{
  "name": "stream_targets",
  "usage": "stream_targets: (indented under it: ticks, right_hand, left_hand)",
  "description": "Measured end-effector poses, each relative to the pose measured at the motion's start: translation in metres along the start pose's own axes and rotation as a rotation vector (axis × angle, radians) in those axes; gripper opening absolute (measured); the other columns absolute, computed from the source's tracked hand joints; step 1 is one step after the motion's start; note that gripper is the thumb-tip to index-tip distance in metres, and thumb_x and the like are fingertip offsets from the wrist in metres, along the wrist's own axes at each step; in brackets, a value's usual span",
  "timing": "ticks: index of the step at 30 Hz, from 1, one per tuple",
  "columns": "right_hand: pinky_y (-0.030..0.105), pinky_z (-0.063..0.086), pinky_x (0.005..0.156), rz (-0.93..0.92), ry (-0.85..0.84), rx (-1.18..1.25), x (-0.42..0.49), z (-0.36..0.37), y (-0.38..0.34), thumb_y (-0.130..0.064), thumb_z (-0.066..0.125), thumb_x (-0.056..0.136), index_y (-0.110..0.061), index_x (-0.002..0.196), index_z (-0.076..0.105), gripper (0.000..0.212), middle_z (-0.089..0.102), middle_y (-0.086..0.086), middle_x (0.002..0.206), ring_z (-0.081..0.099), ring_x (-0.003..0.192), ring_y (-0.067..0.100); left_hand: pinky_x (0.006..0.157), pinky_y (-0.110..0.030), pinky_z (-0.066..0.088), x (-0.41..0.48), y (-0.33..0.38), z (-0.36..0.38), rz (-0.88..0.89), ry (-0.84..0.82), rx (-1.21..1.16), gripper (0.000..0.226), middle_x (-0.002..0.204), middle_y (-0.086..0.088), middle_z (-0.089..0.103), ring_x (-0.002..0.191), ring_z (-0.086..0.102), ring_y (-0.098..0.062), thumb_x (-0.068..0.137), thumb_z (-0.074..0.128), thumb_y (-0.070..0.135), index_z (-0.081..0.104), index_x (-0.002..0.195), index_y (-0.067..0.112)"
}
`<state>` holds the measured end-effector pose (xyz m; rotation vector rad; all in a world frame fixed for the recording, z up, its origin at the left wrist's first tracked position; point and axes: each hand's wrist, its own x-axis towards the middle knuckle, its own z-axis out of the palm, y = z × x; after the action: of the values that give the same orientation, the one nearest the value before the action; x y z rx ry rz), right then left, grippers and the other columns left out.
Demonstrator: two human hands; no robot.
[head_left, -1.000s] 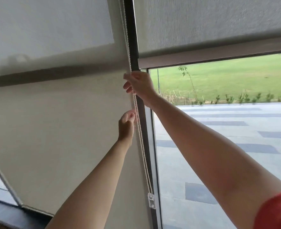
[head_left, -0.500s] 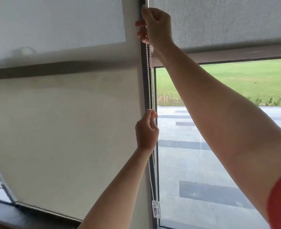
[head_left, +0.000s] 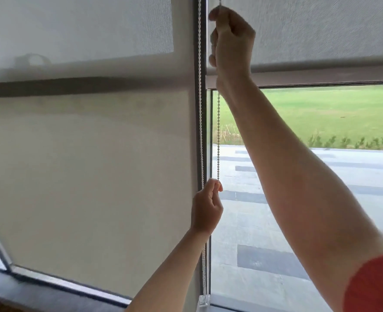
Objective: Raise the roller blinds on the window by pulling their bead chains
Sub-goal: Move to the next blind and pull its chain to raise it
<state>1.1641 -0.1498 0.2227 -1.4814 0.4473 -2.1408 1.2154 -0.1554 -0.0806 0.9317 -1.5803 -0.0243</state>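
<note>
While the right hand (head_left: 232,39) reaches high and closes its fingers around the bead chain (head_left: 218,136), the left hand (head_left: 206,210) pinches the same strand lower down, beside the window frame (head_left: 198,109); the right roller blind (head_left: 321,30) hangs partly raised, the left blind (head_left: 84,154) nearly down.

I can't see where the chain (head_left: 218,131) meets the roller; it runs off the top edge. My right grip (head_left: 231,39) hides the chain passing through it, and my left grip (head_left: 206,209) covers the strand it pinches. The clip (head_left: 202,301) at the bottom is blurred. The left blind (head_left: 84,154) is cut off top and left.
</note>
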Motion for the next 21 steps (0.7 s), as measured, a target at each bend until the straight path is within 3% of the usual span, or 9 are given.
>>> stream_targets:
  ticks: [3,5,7,8,12,15,18,21]
  right_hand:
    - [0.022,0.020,0.043,0.005,-0.018,0.033,-0.035,-0.025,0.028,-0.005,0.049,0.096,-0.017,0.071,0.065,0.032,0.036,-0.013,0.042,0.025,0.040,0.004]
    - [0.022,0.019,0.042,0.019,0.001,0.030,-0.052,-0.033,0.042,-0.006,0.050,0.096,-0.018,0.072,0.065,0.031,0.035,-0.014,0.041,0.026,0.039,0.004]
    - [0.021,0.020,0.042,0.063,0.016,0.010,-0.074,-0.043,0.057,-0.006,0.049,0.096,-0.018,0.073,0.065,0.031,0.036,-0.015,0.041,0.026,0.040,0.003]
    - [0.021,0.020,0.042,0.069,0.016,-0.006,-0.086,-0.048,0.064,-0.006,0.048,0.097,-0.018,0.073,0.065,0.031,0.036,-0.016,0.041,0.026,0.040,0.003]
    - [0.024,0.023,0.044,0.125,-0.001,-0.123,-0.137,-0.074,0.100,-0.007,0.047,0.097,-0.021,0.072,0.063,0.033,0.042,-0.014,0.042,0.031,0.040,0.004]
    - [0.019,0.027,0.045,0.184,-0.009,-0.213,-0.179,-0.095,0.127,-0.005,0.047,0.097,-0.016,0.074,0.063,0.031,0.041,-0.012,0.044,0.031,0.042,0.002]
    - [0.016,0.025,0.045,0.260,-0.036,-0.282,-0.219,-0.117,0.151,-0.003,0.048,0.097,-0.017,0.072,0.063,0.032,0.038,-0.010,0.047,0.029,0.045,0.004]
    - [0.014,0.028,0.048,0.305,-0.079,-0.371,-0.256,-0.135,0.171,0.003,0.051,0.094,-0.022,0.070,0.062,0.037,0.045,-0.012,0.048,0.032,0.046,0.003]
  left_hand:
    - [0.056,-0.009,0.038,-0.018,-0.022,-0.004,-0.075,-0.166,0.013,0.018,0.063,0.012,0.053,0.053,0.049,0.001,0.097,0.041,0.015,0.058,0.091,0.016]
    - [0.075,-0.024,0.051,-0.018,-0.029,-0.009,-0.162,-0.269,-0.034,0.027,0.089,0.001,0.065,0.078,0.060,-0.004,0.095,0.036,0.019,0.060,0.108,0.016]
    - [0.095,-0.032,0.049,-0.006,-0.030,-0.015,-0.243,-0.243,-0.102,0.040,0.117,-0.005,0.060,0.102,0.060,-0.015,0.090,0.031,0.018,0.055,0.122,0.015]
    - [0.096,-0.033,0.048,0.006,-0.027,-0.018,-0.280,-0.200,-0.148,0.043,0.121,-0.006,0.058,0.104,0.059,-0.016,0.088,0.031,0.016,0.054,0.125,0.015]
    - [0.087,-0.029,0.046,0.077,0.012,-0.041,-0.345,-0.100,-0.308,0.038,0.122,-0.010,0.062,0.101,0.060,-0.013,0.094,0.032,0.013,0.054,0.124,0.013]
    - [0.084,-0.031,0.050,0.123,0.047,-0.062,-0.274,-0.064,-0.399,0.044,0.115,-0.011,0.065,0.102,0.063,-0.021,0.093,0.028,0.031,0.054,0.121,0.010]
    - [0.083,-0.038,0.053,0.157,0.077,-0.073,-0.190,-0.085,-0.489,0.037,0.096,-0.004,0.068,0.088,0.067,-0.018,0.102,0.028,0.030,0.051,0.122,0.009]
    - [0.068,-0.028,0.055,0.182,0.100,-0.074,-0.136,-0.123,-0.544,0.028,0.085,-0.001,0.066,0.069,0.064,-0.011,0.104,0.032,0.024,0.049,0.123,0.013]
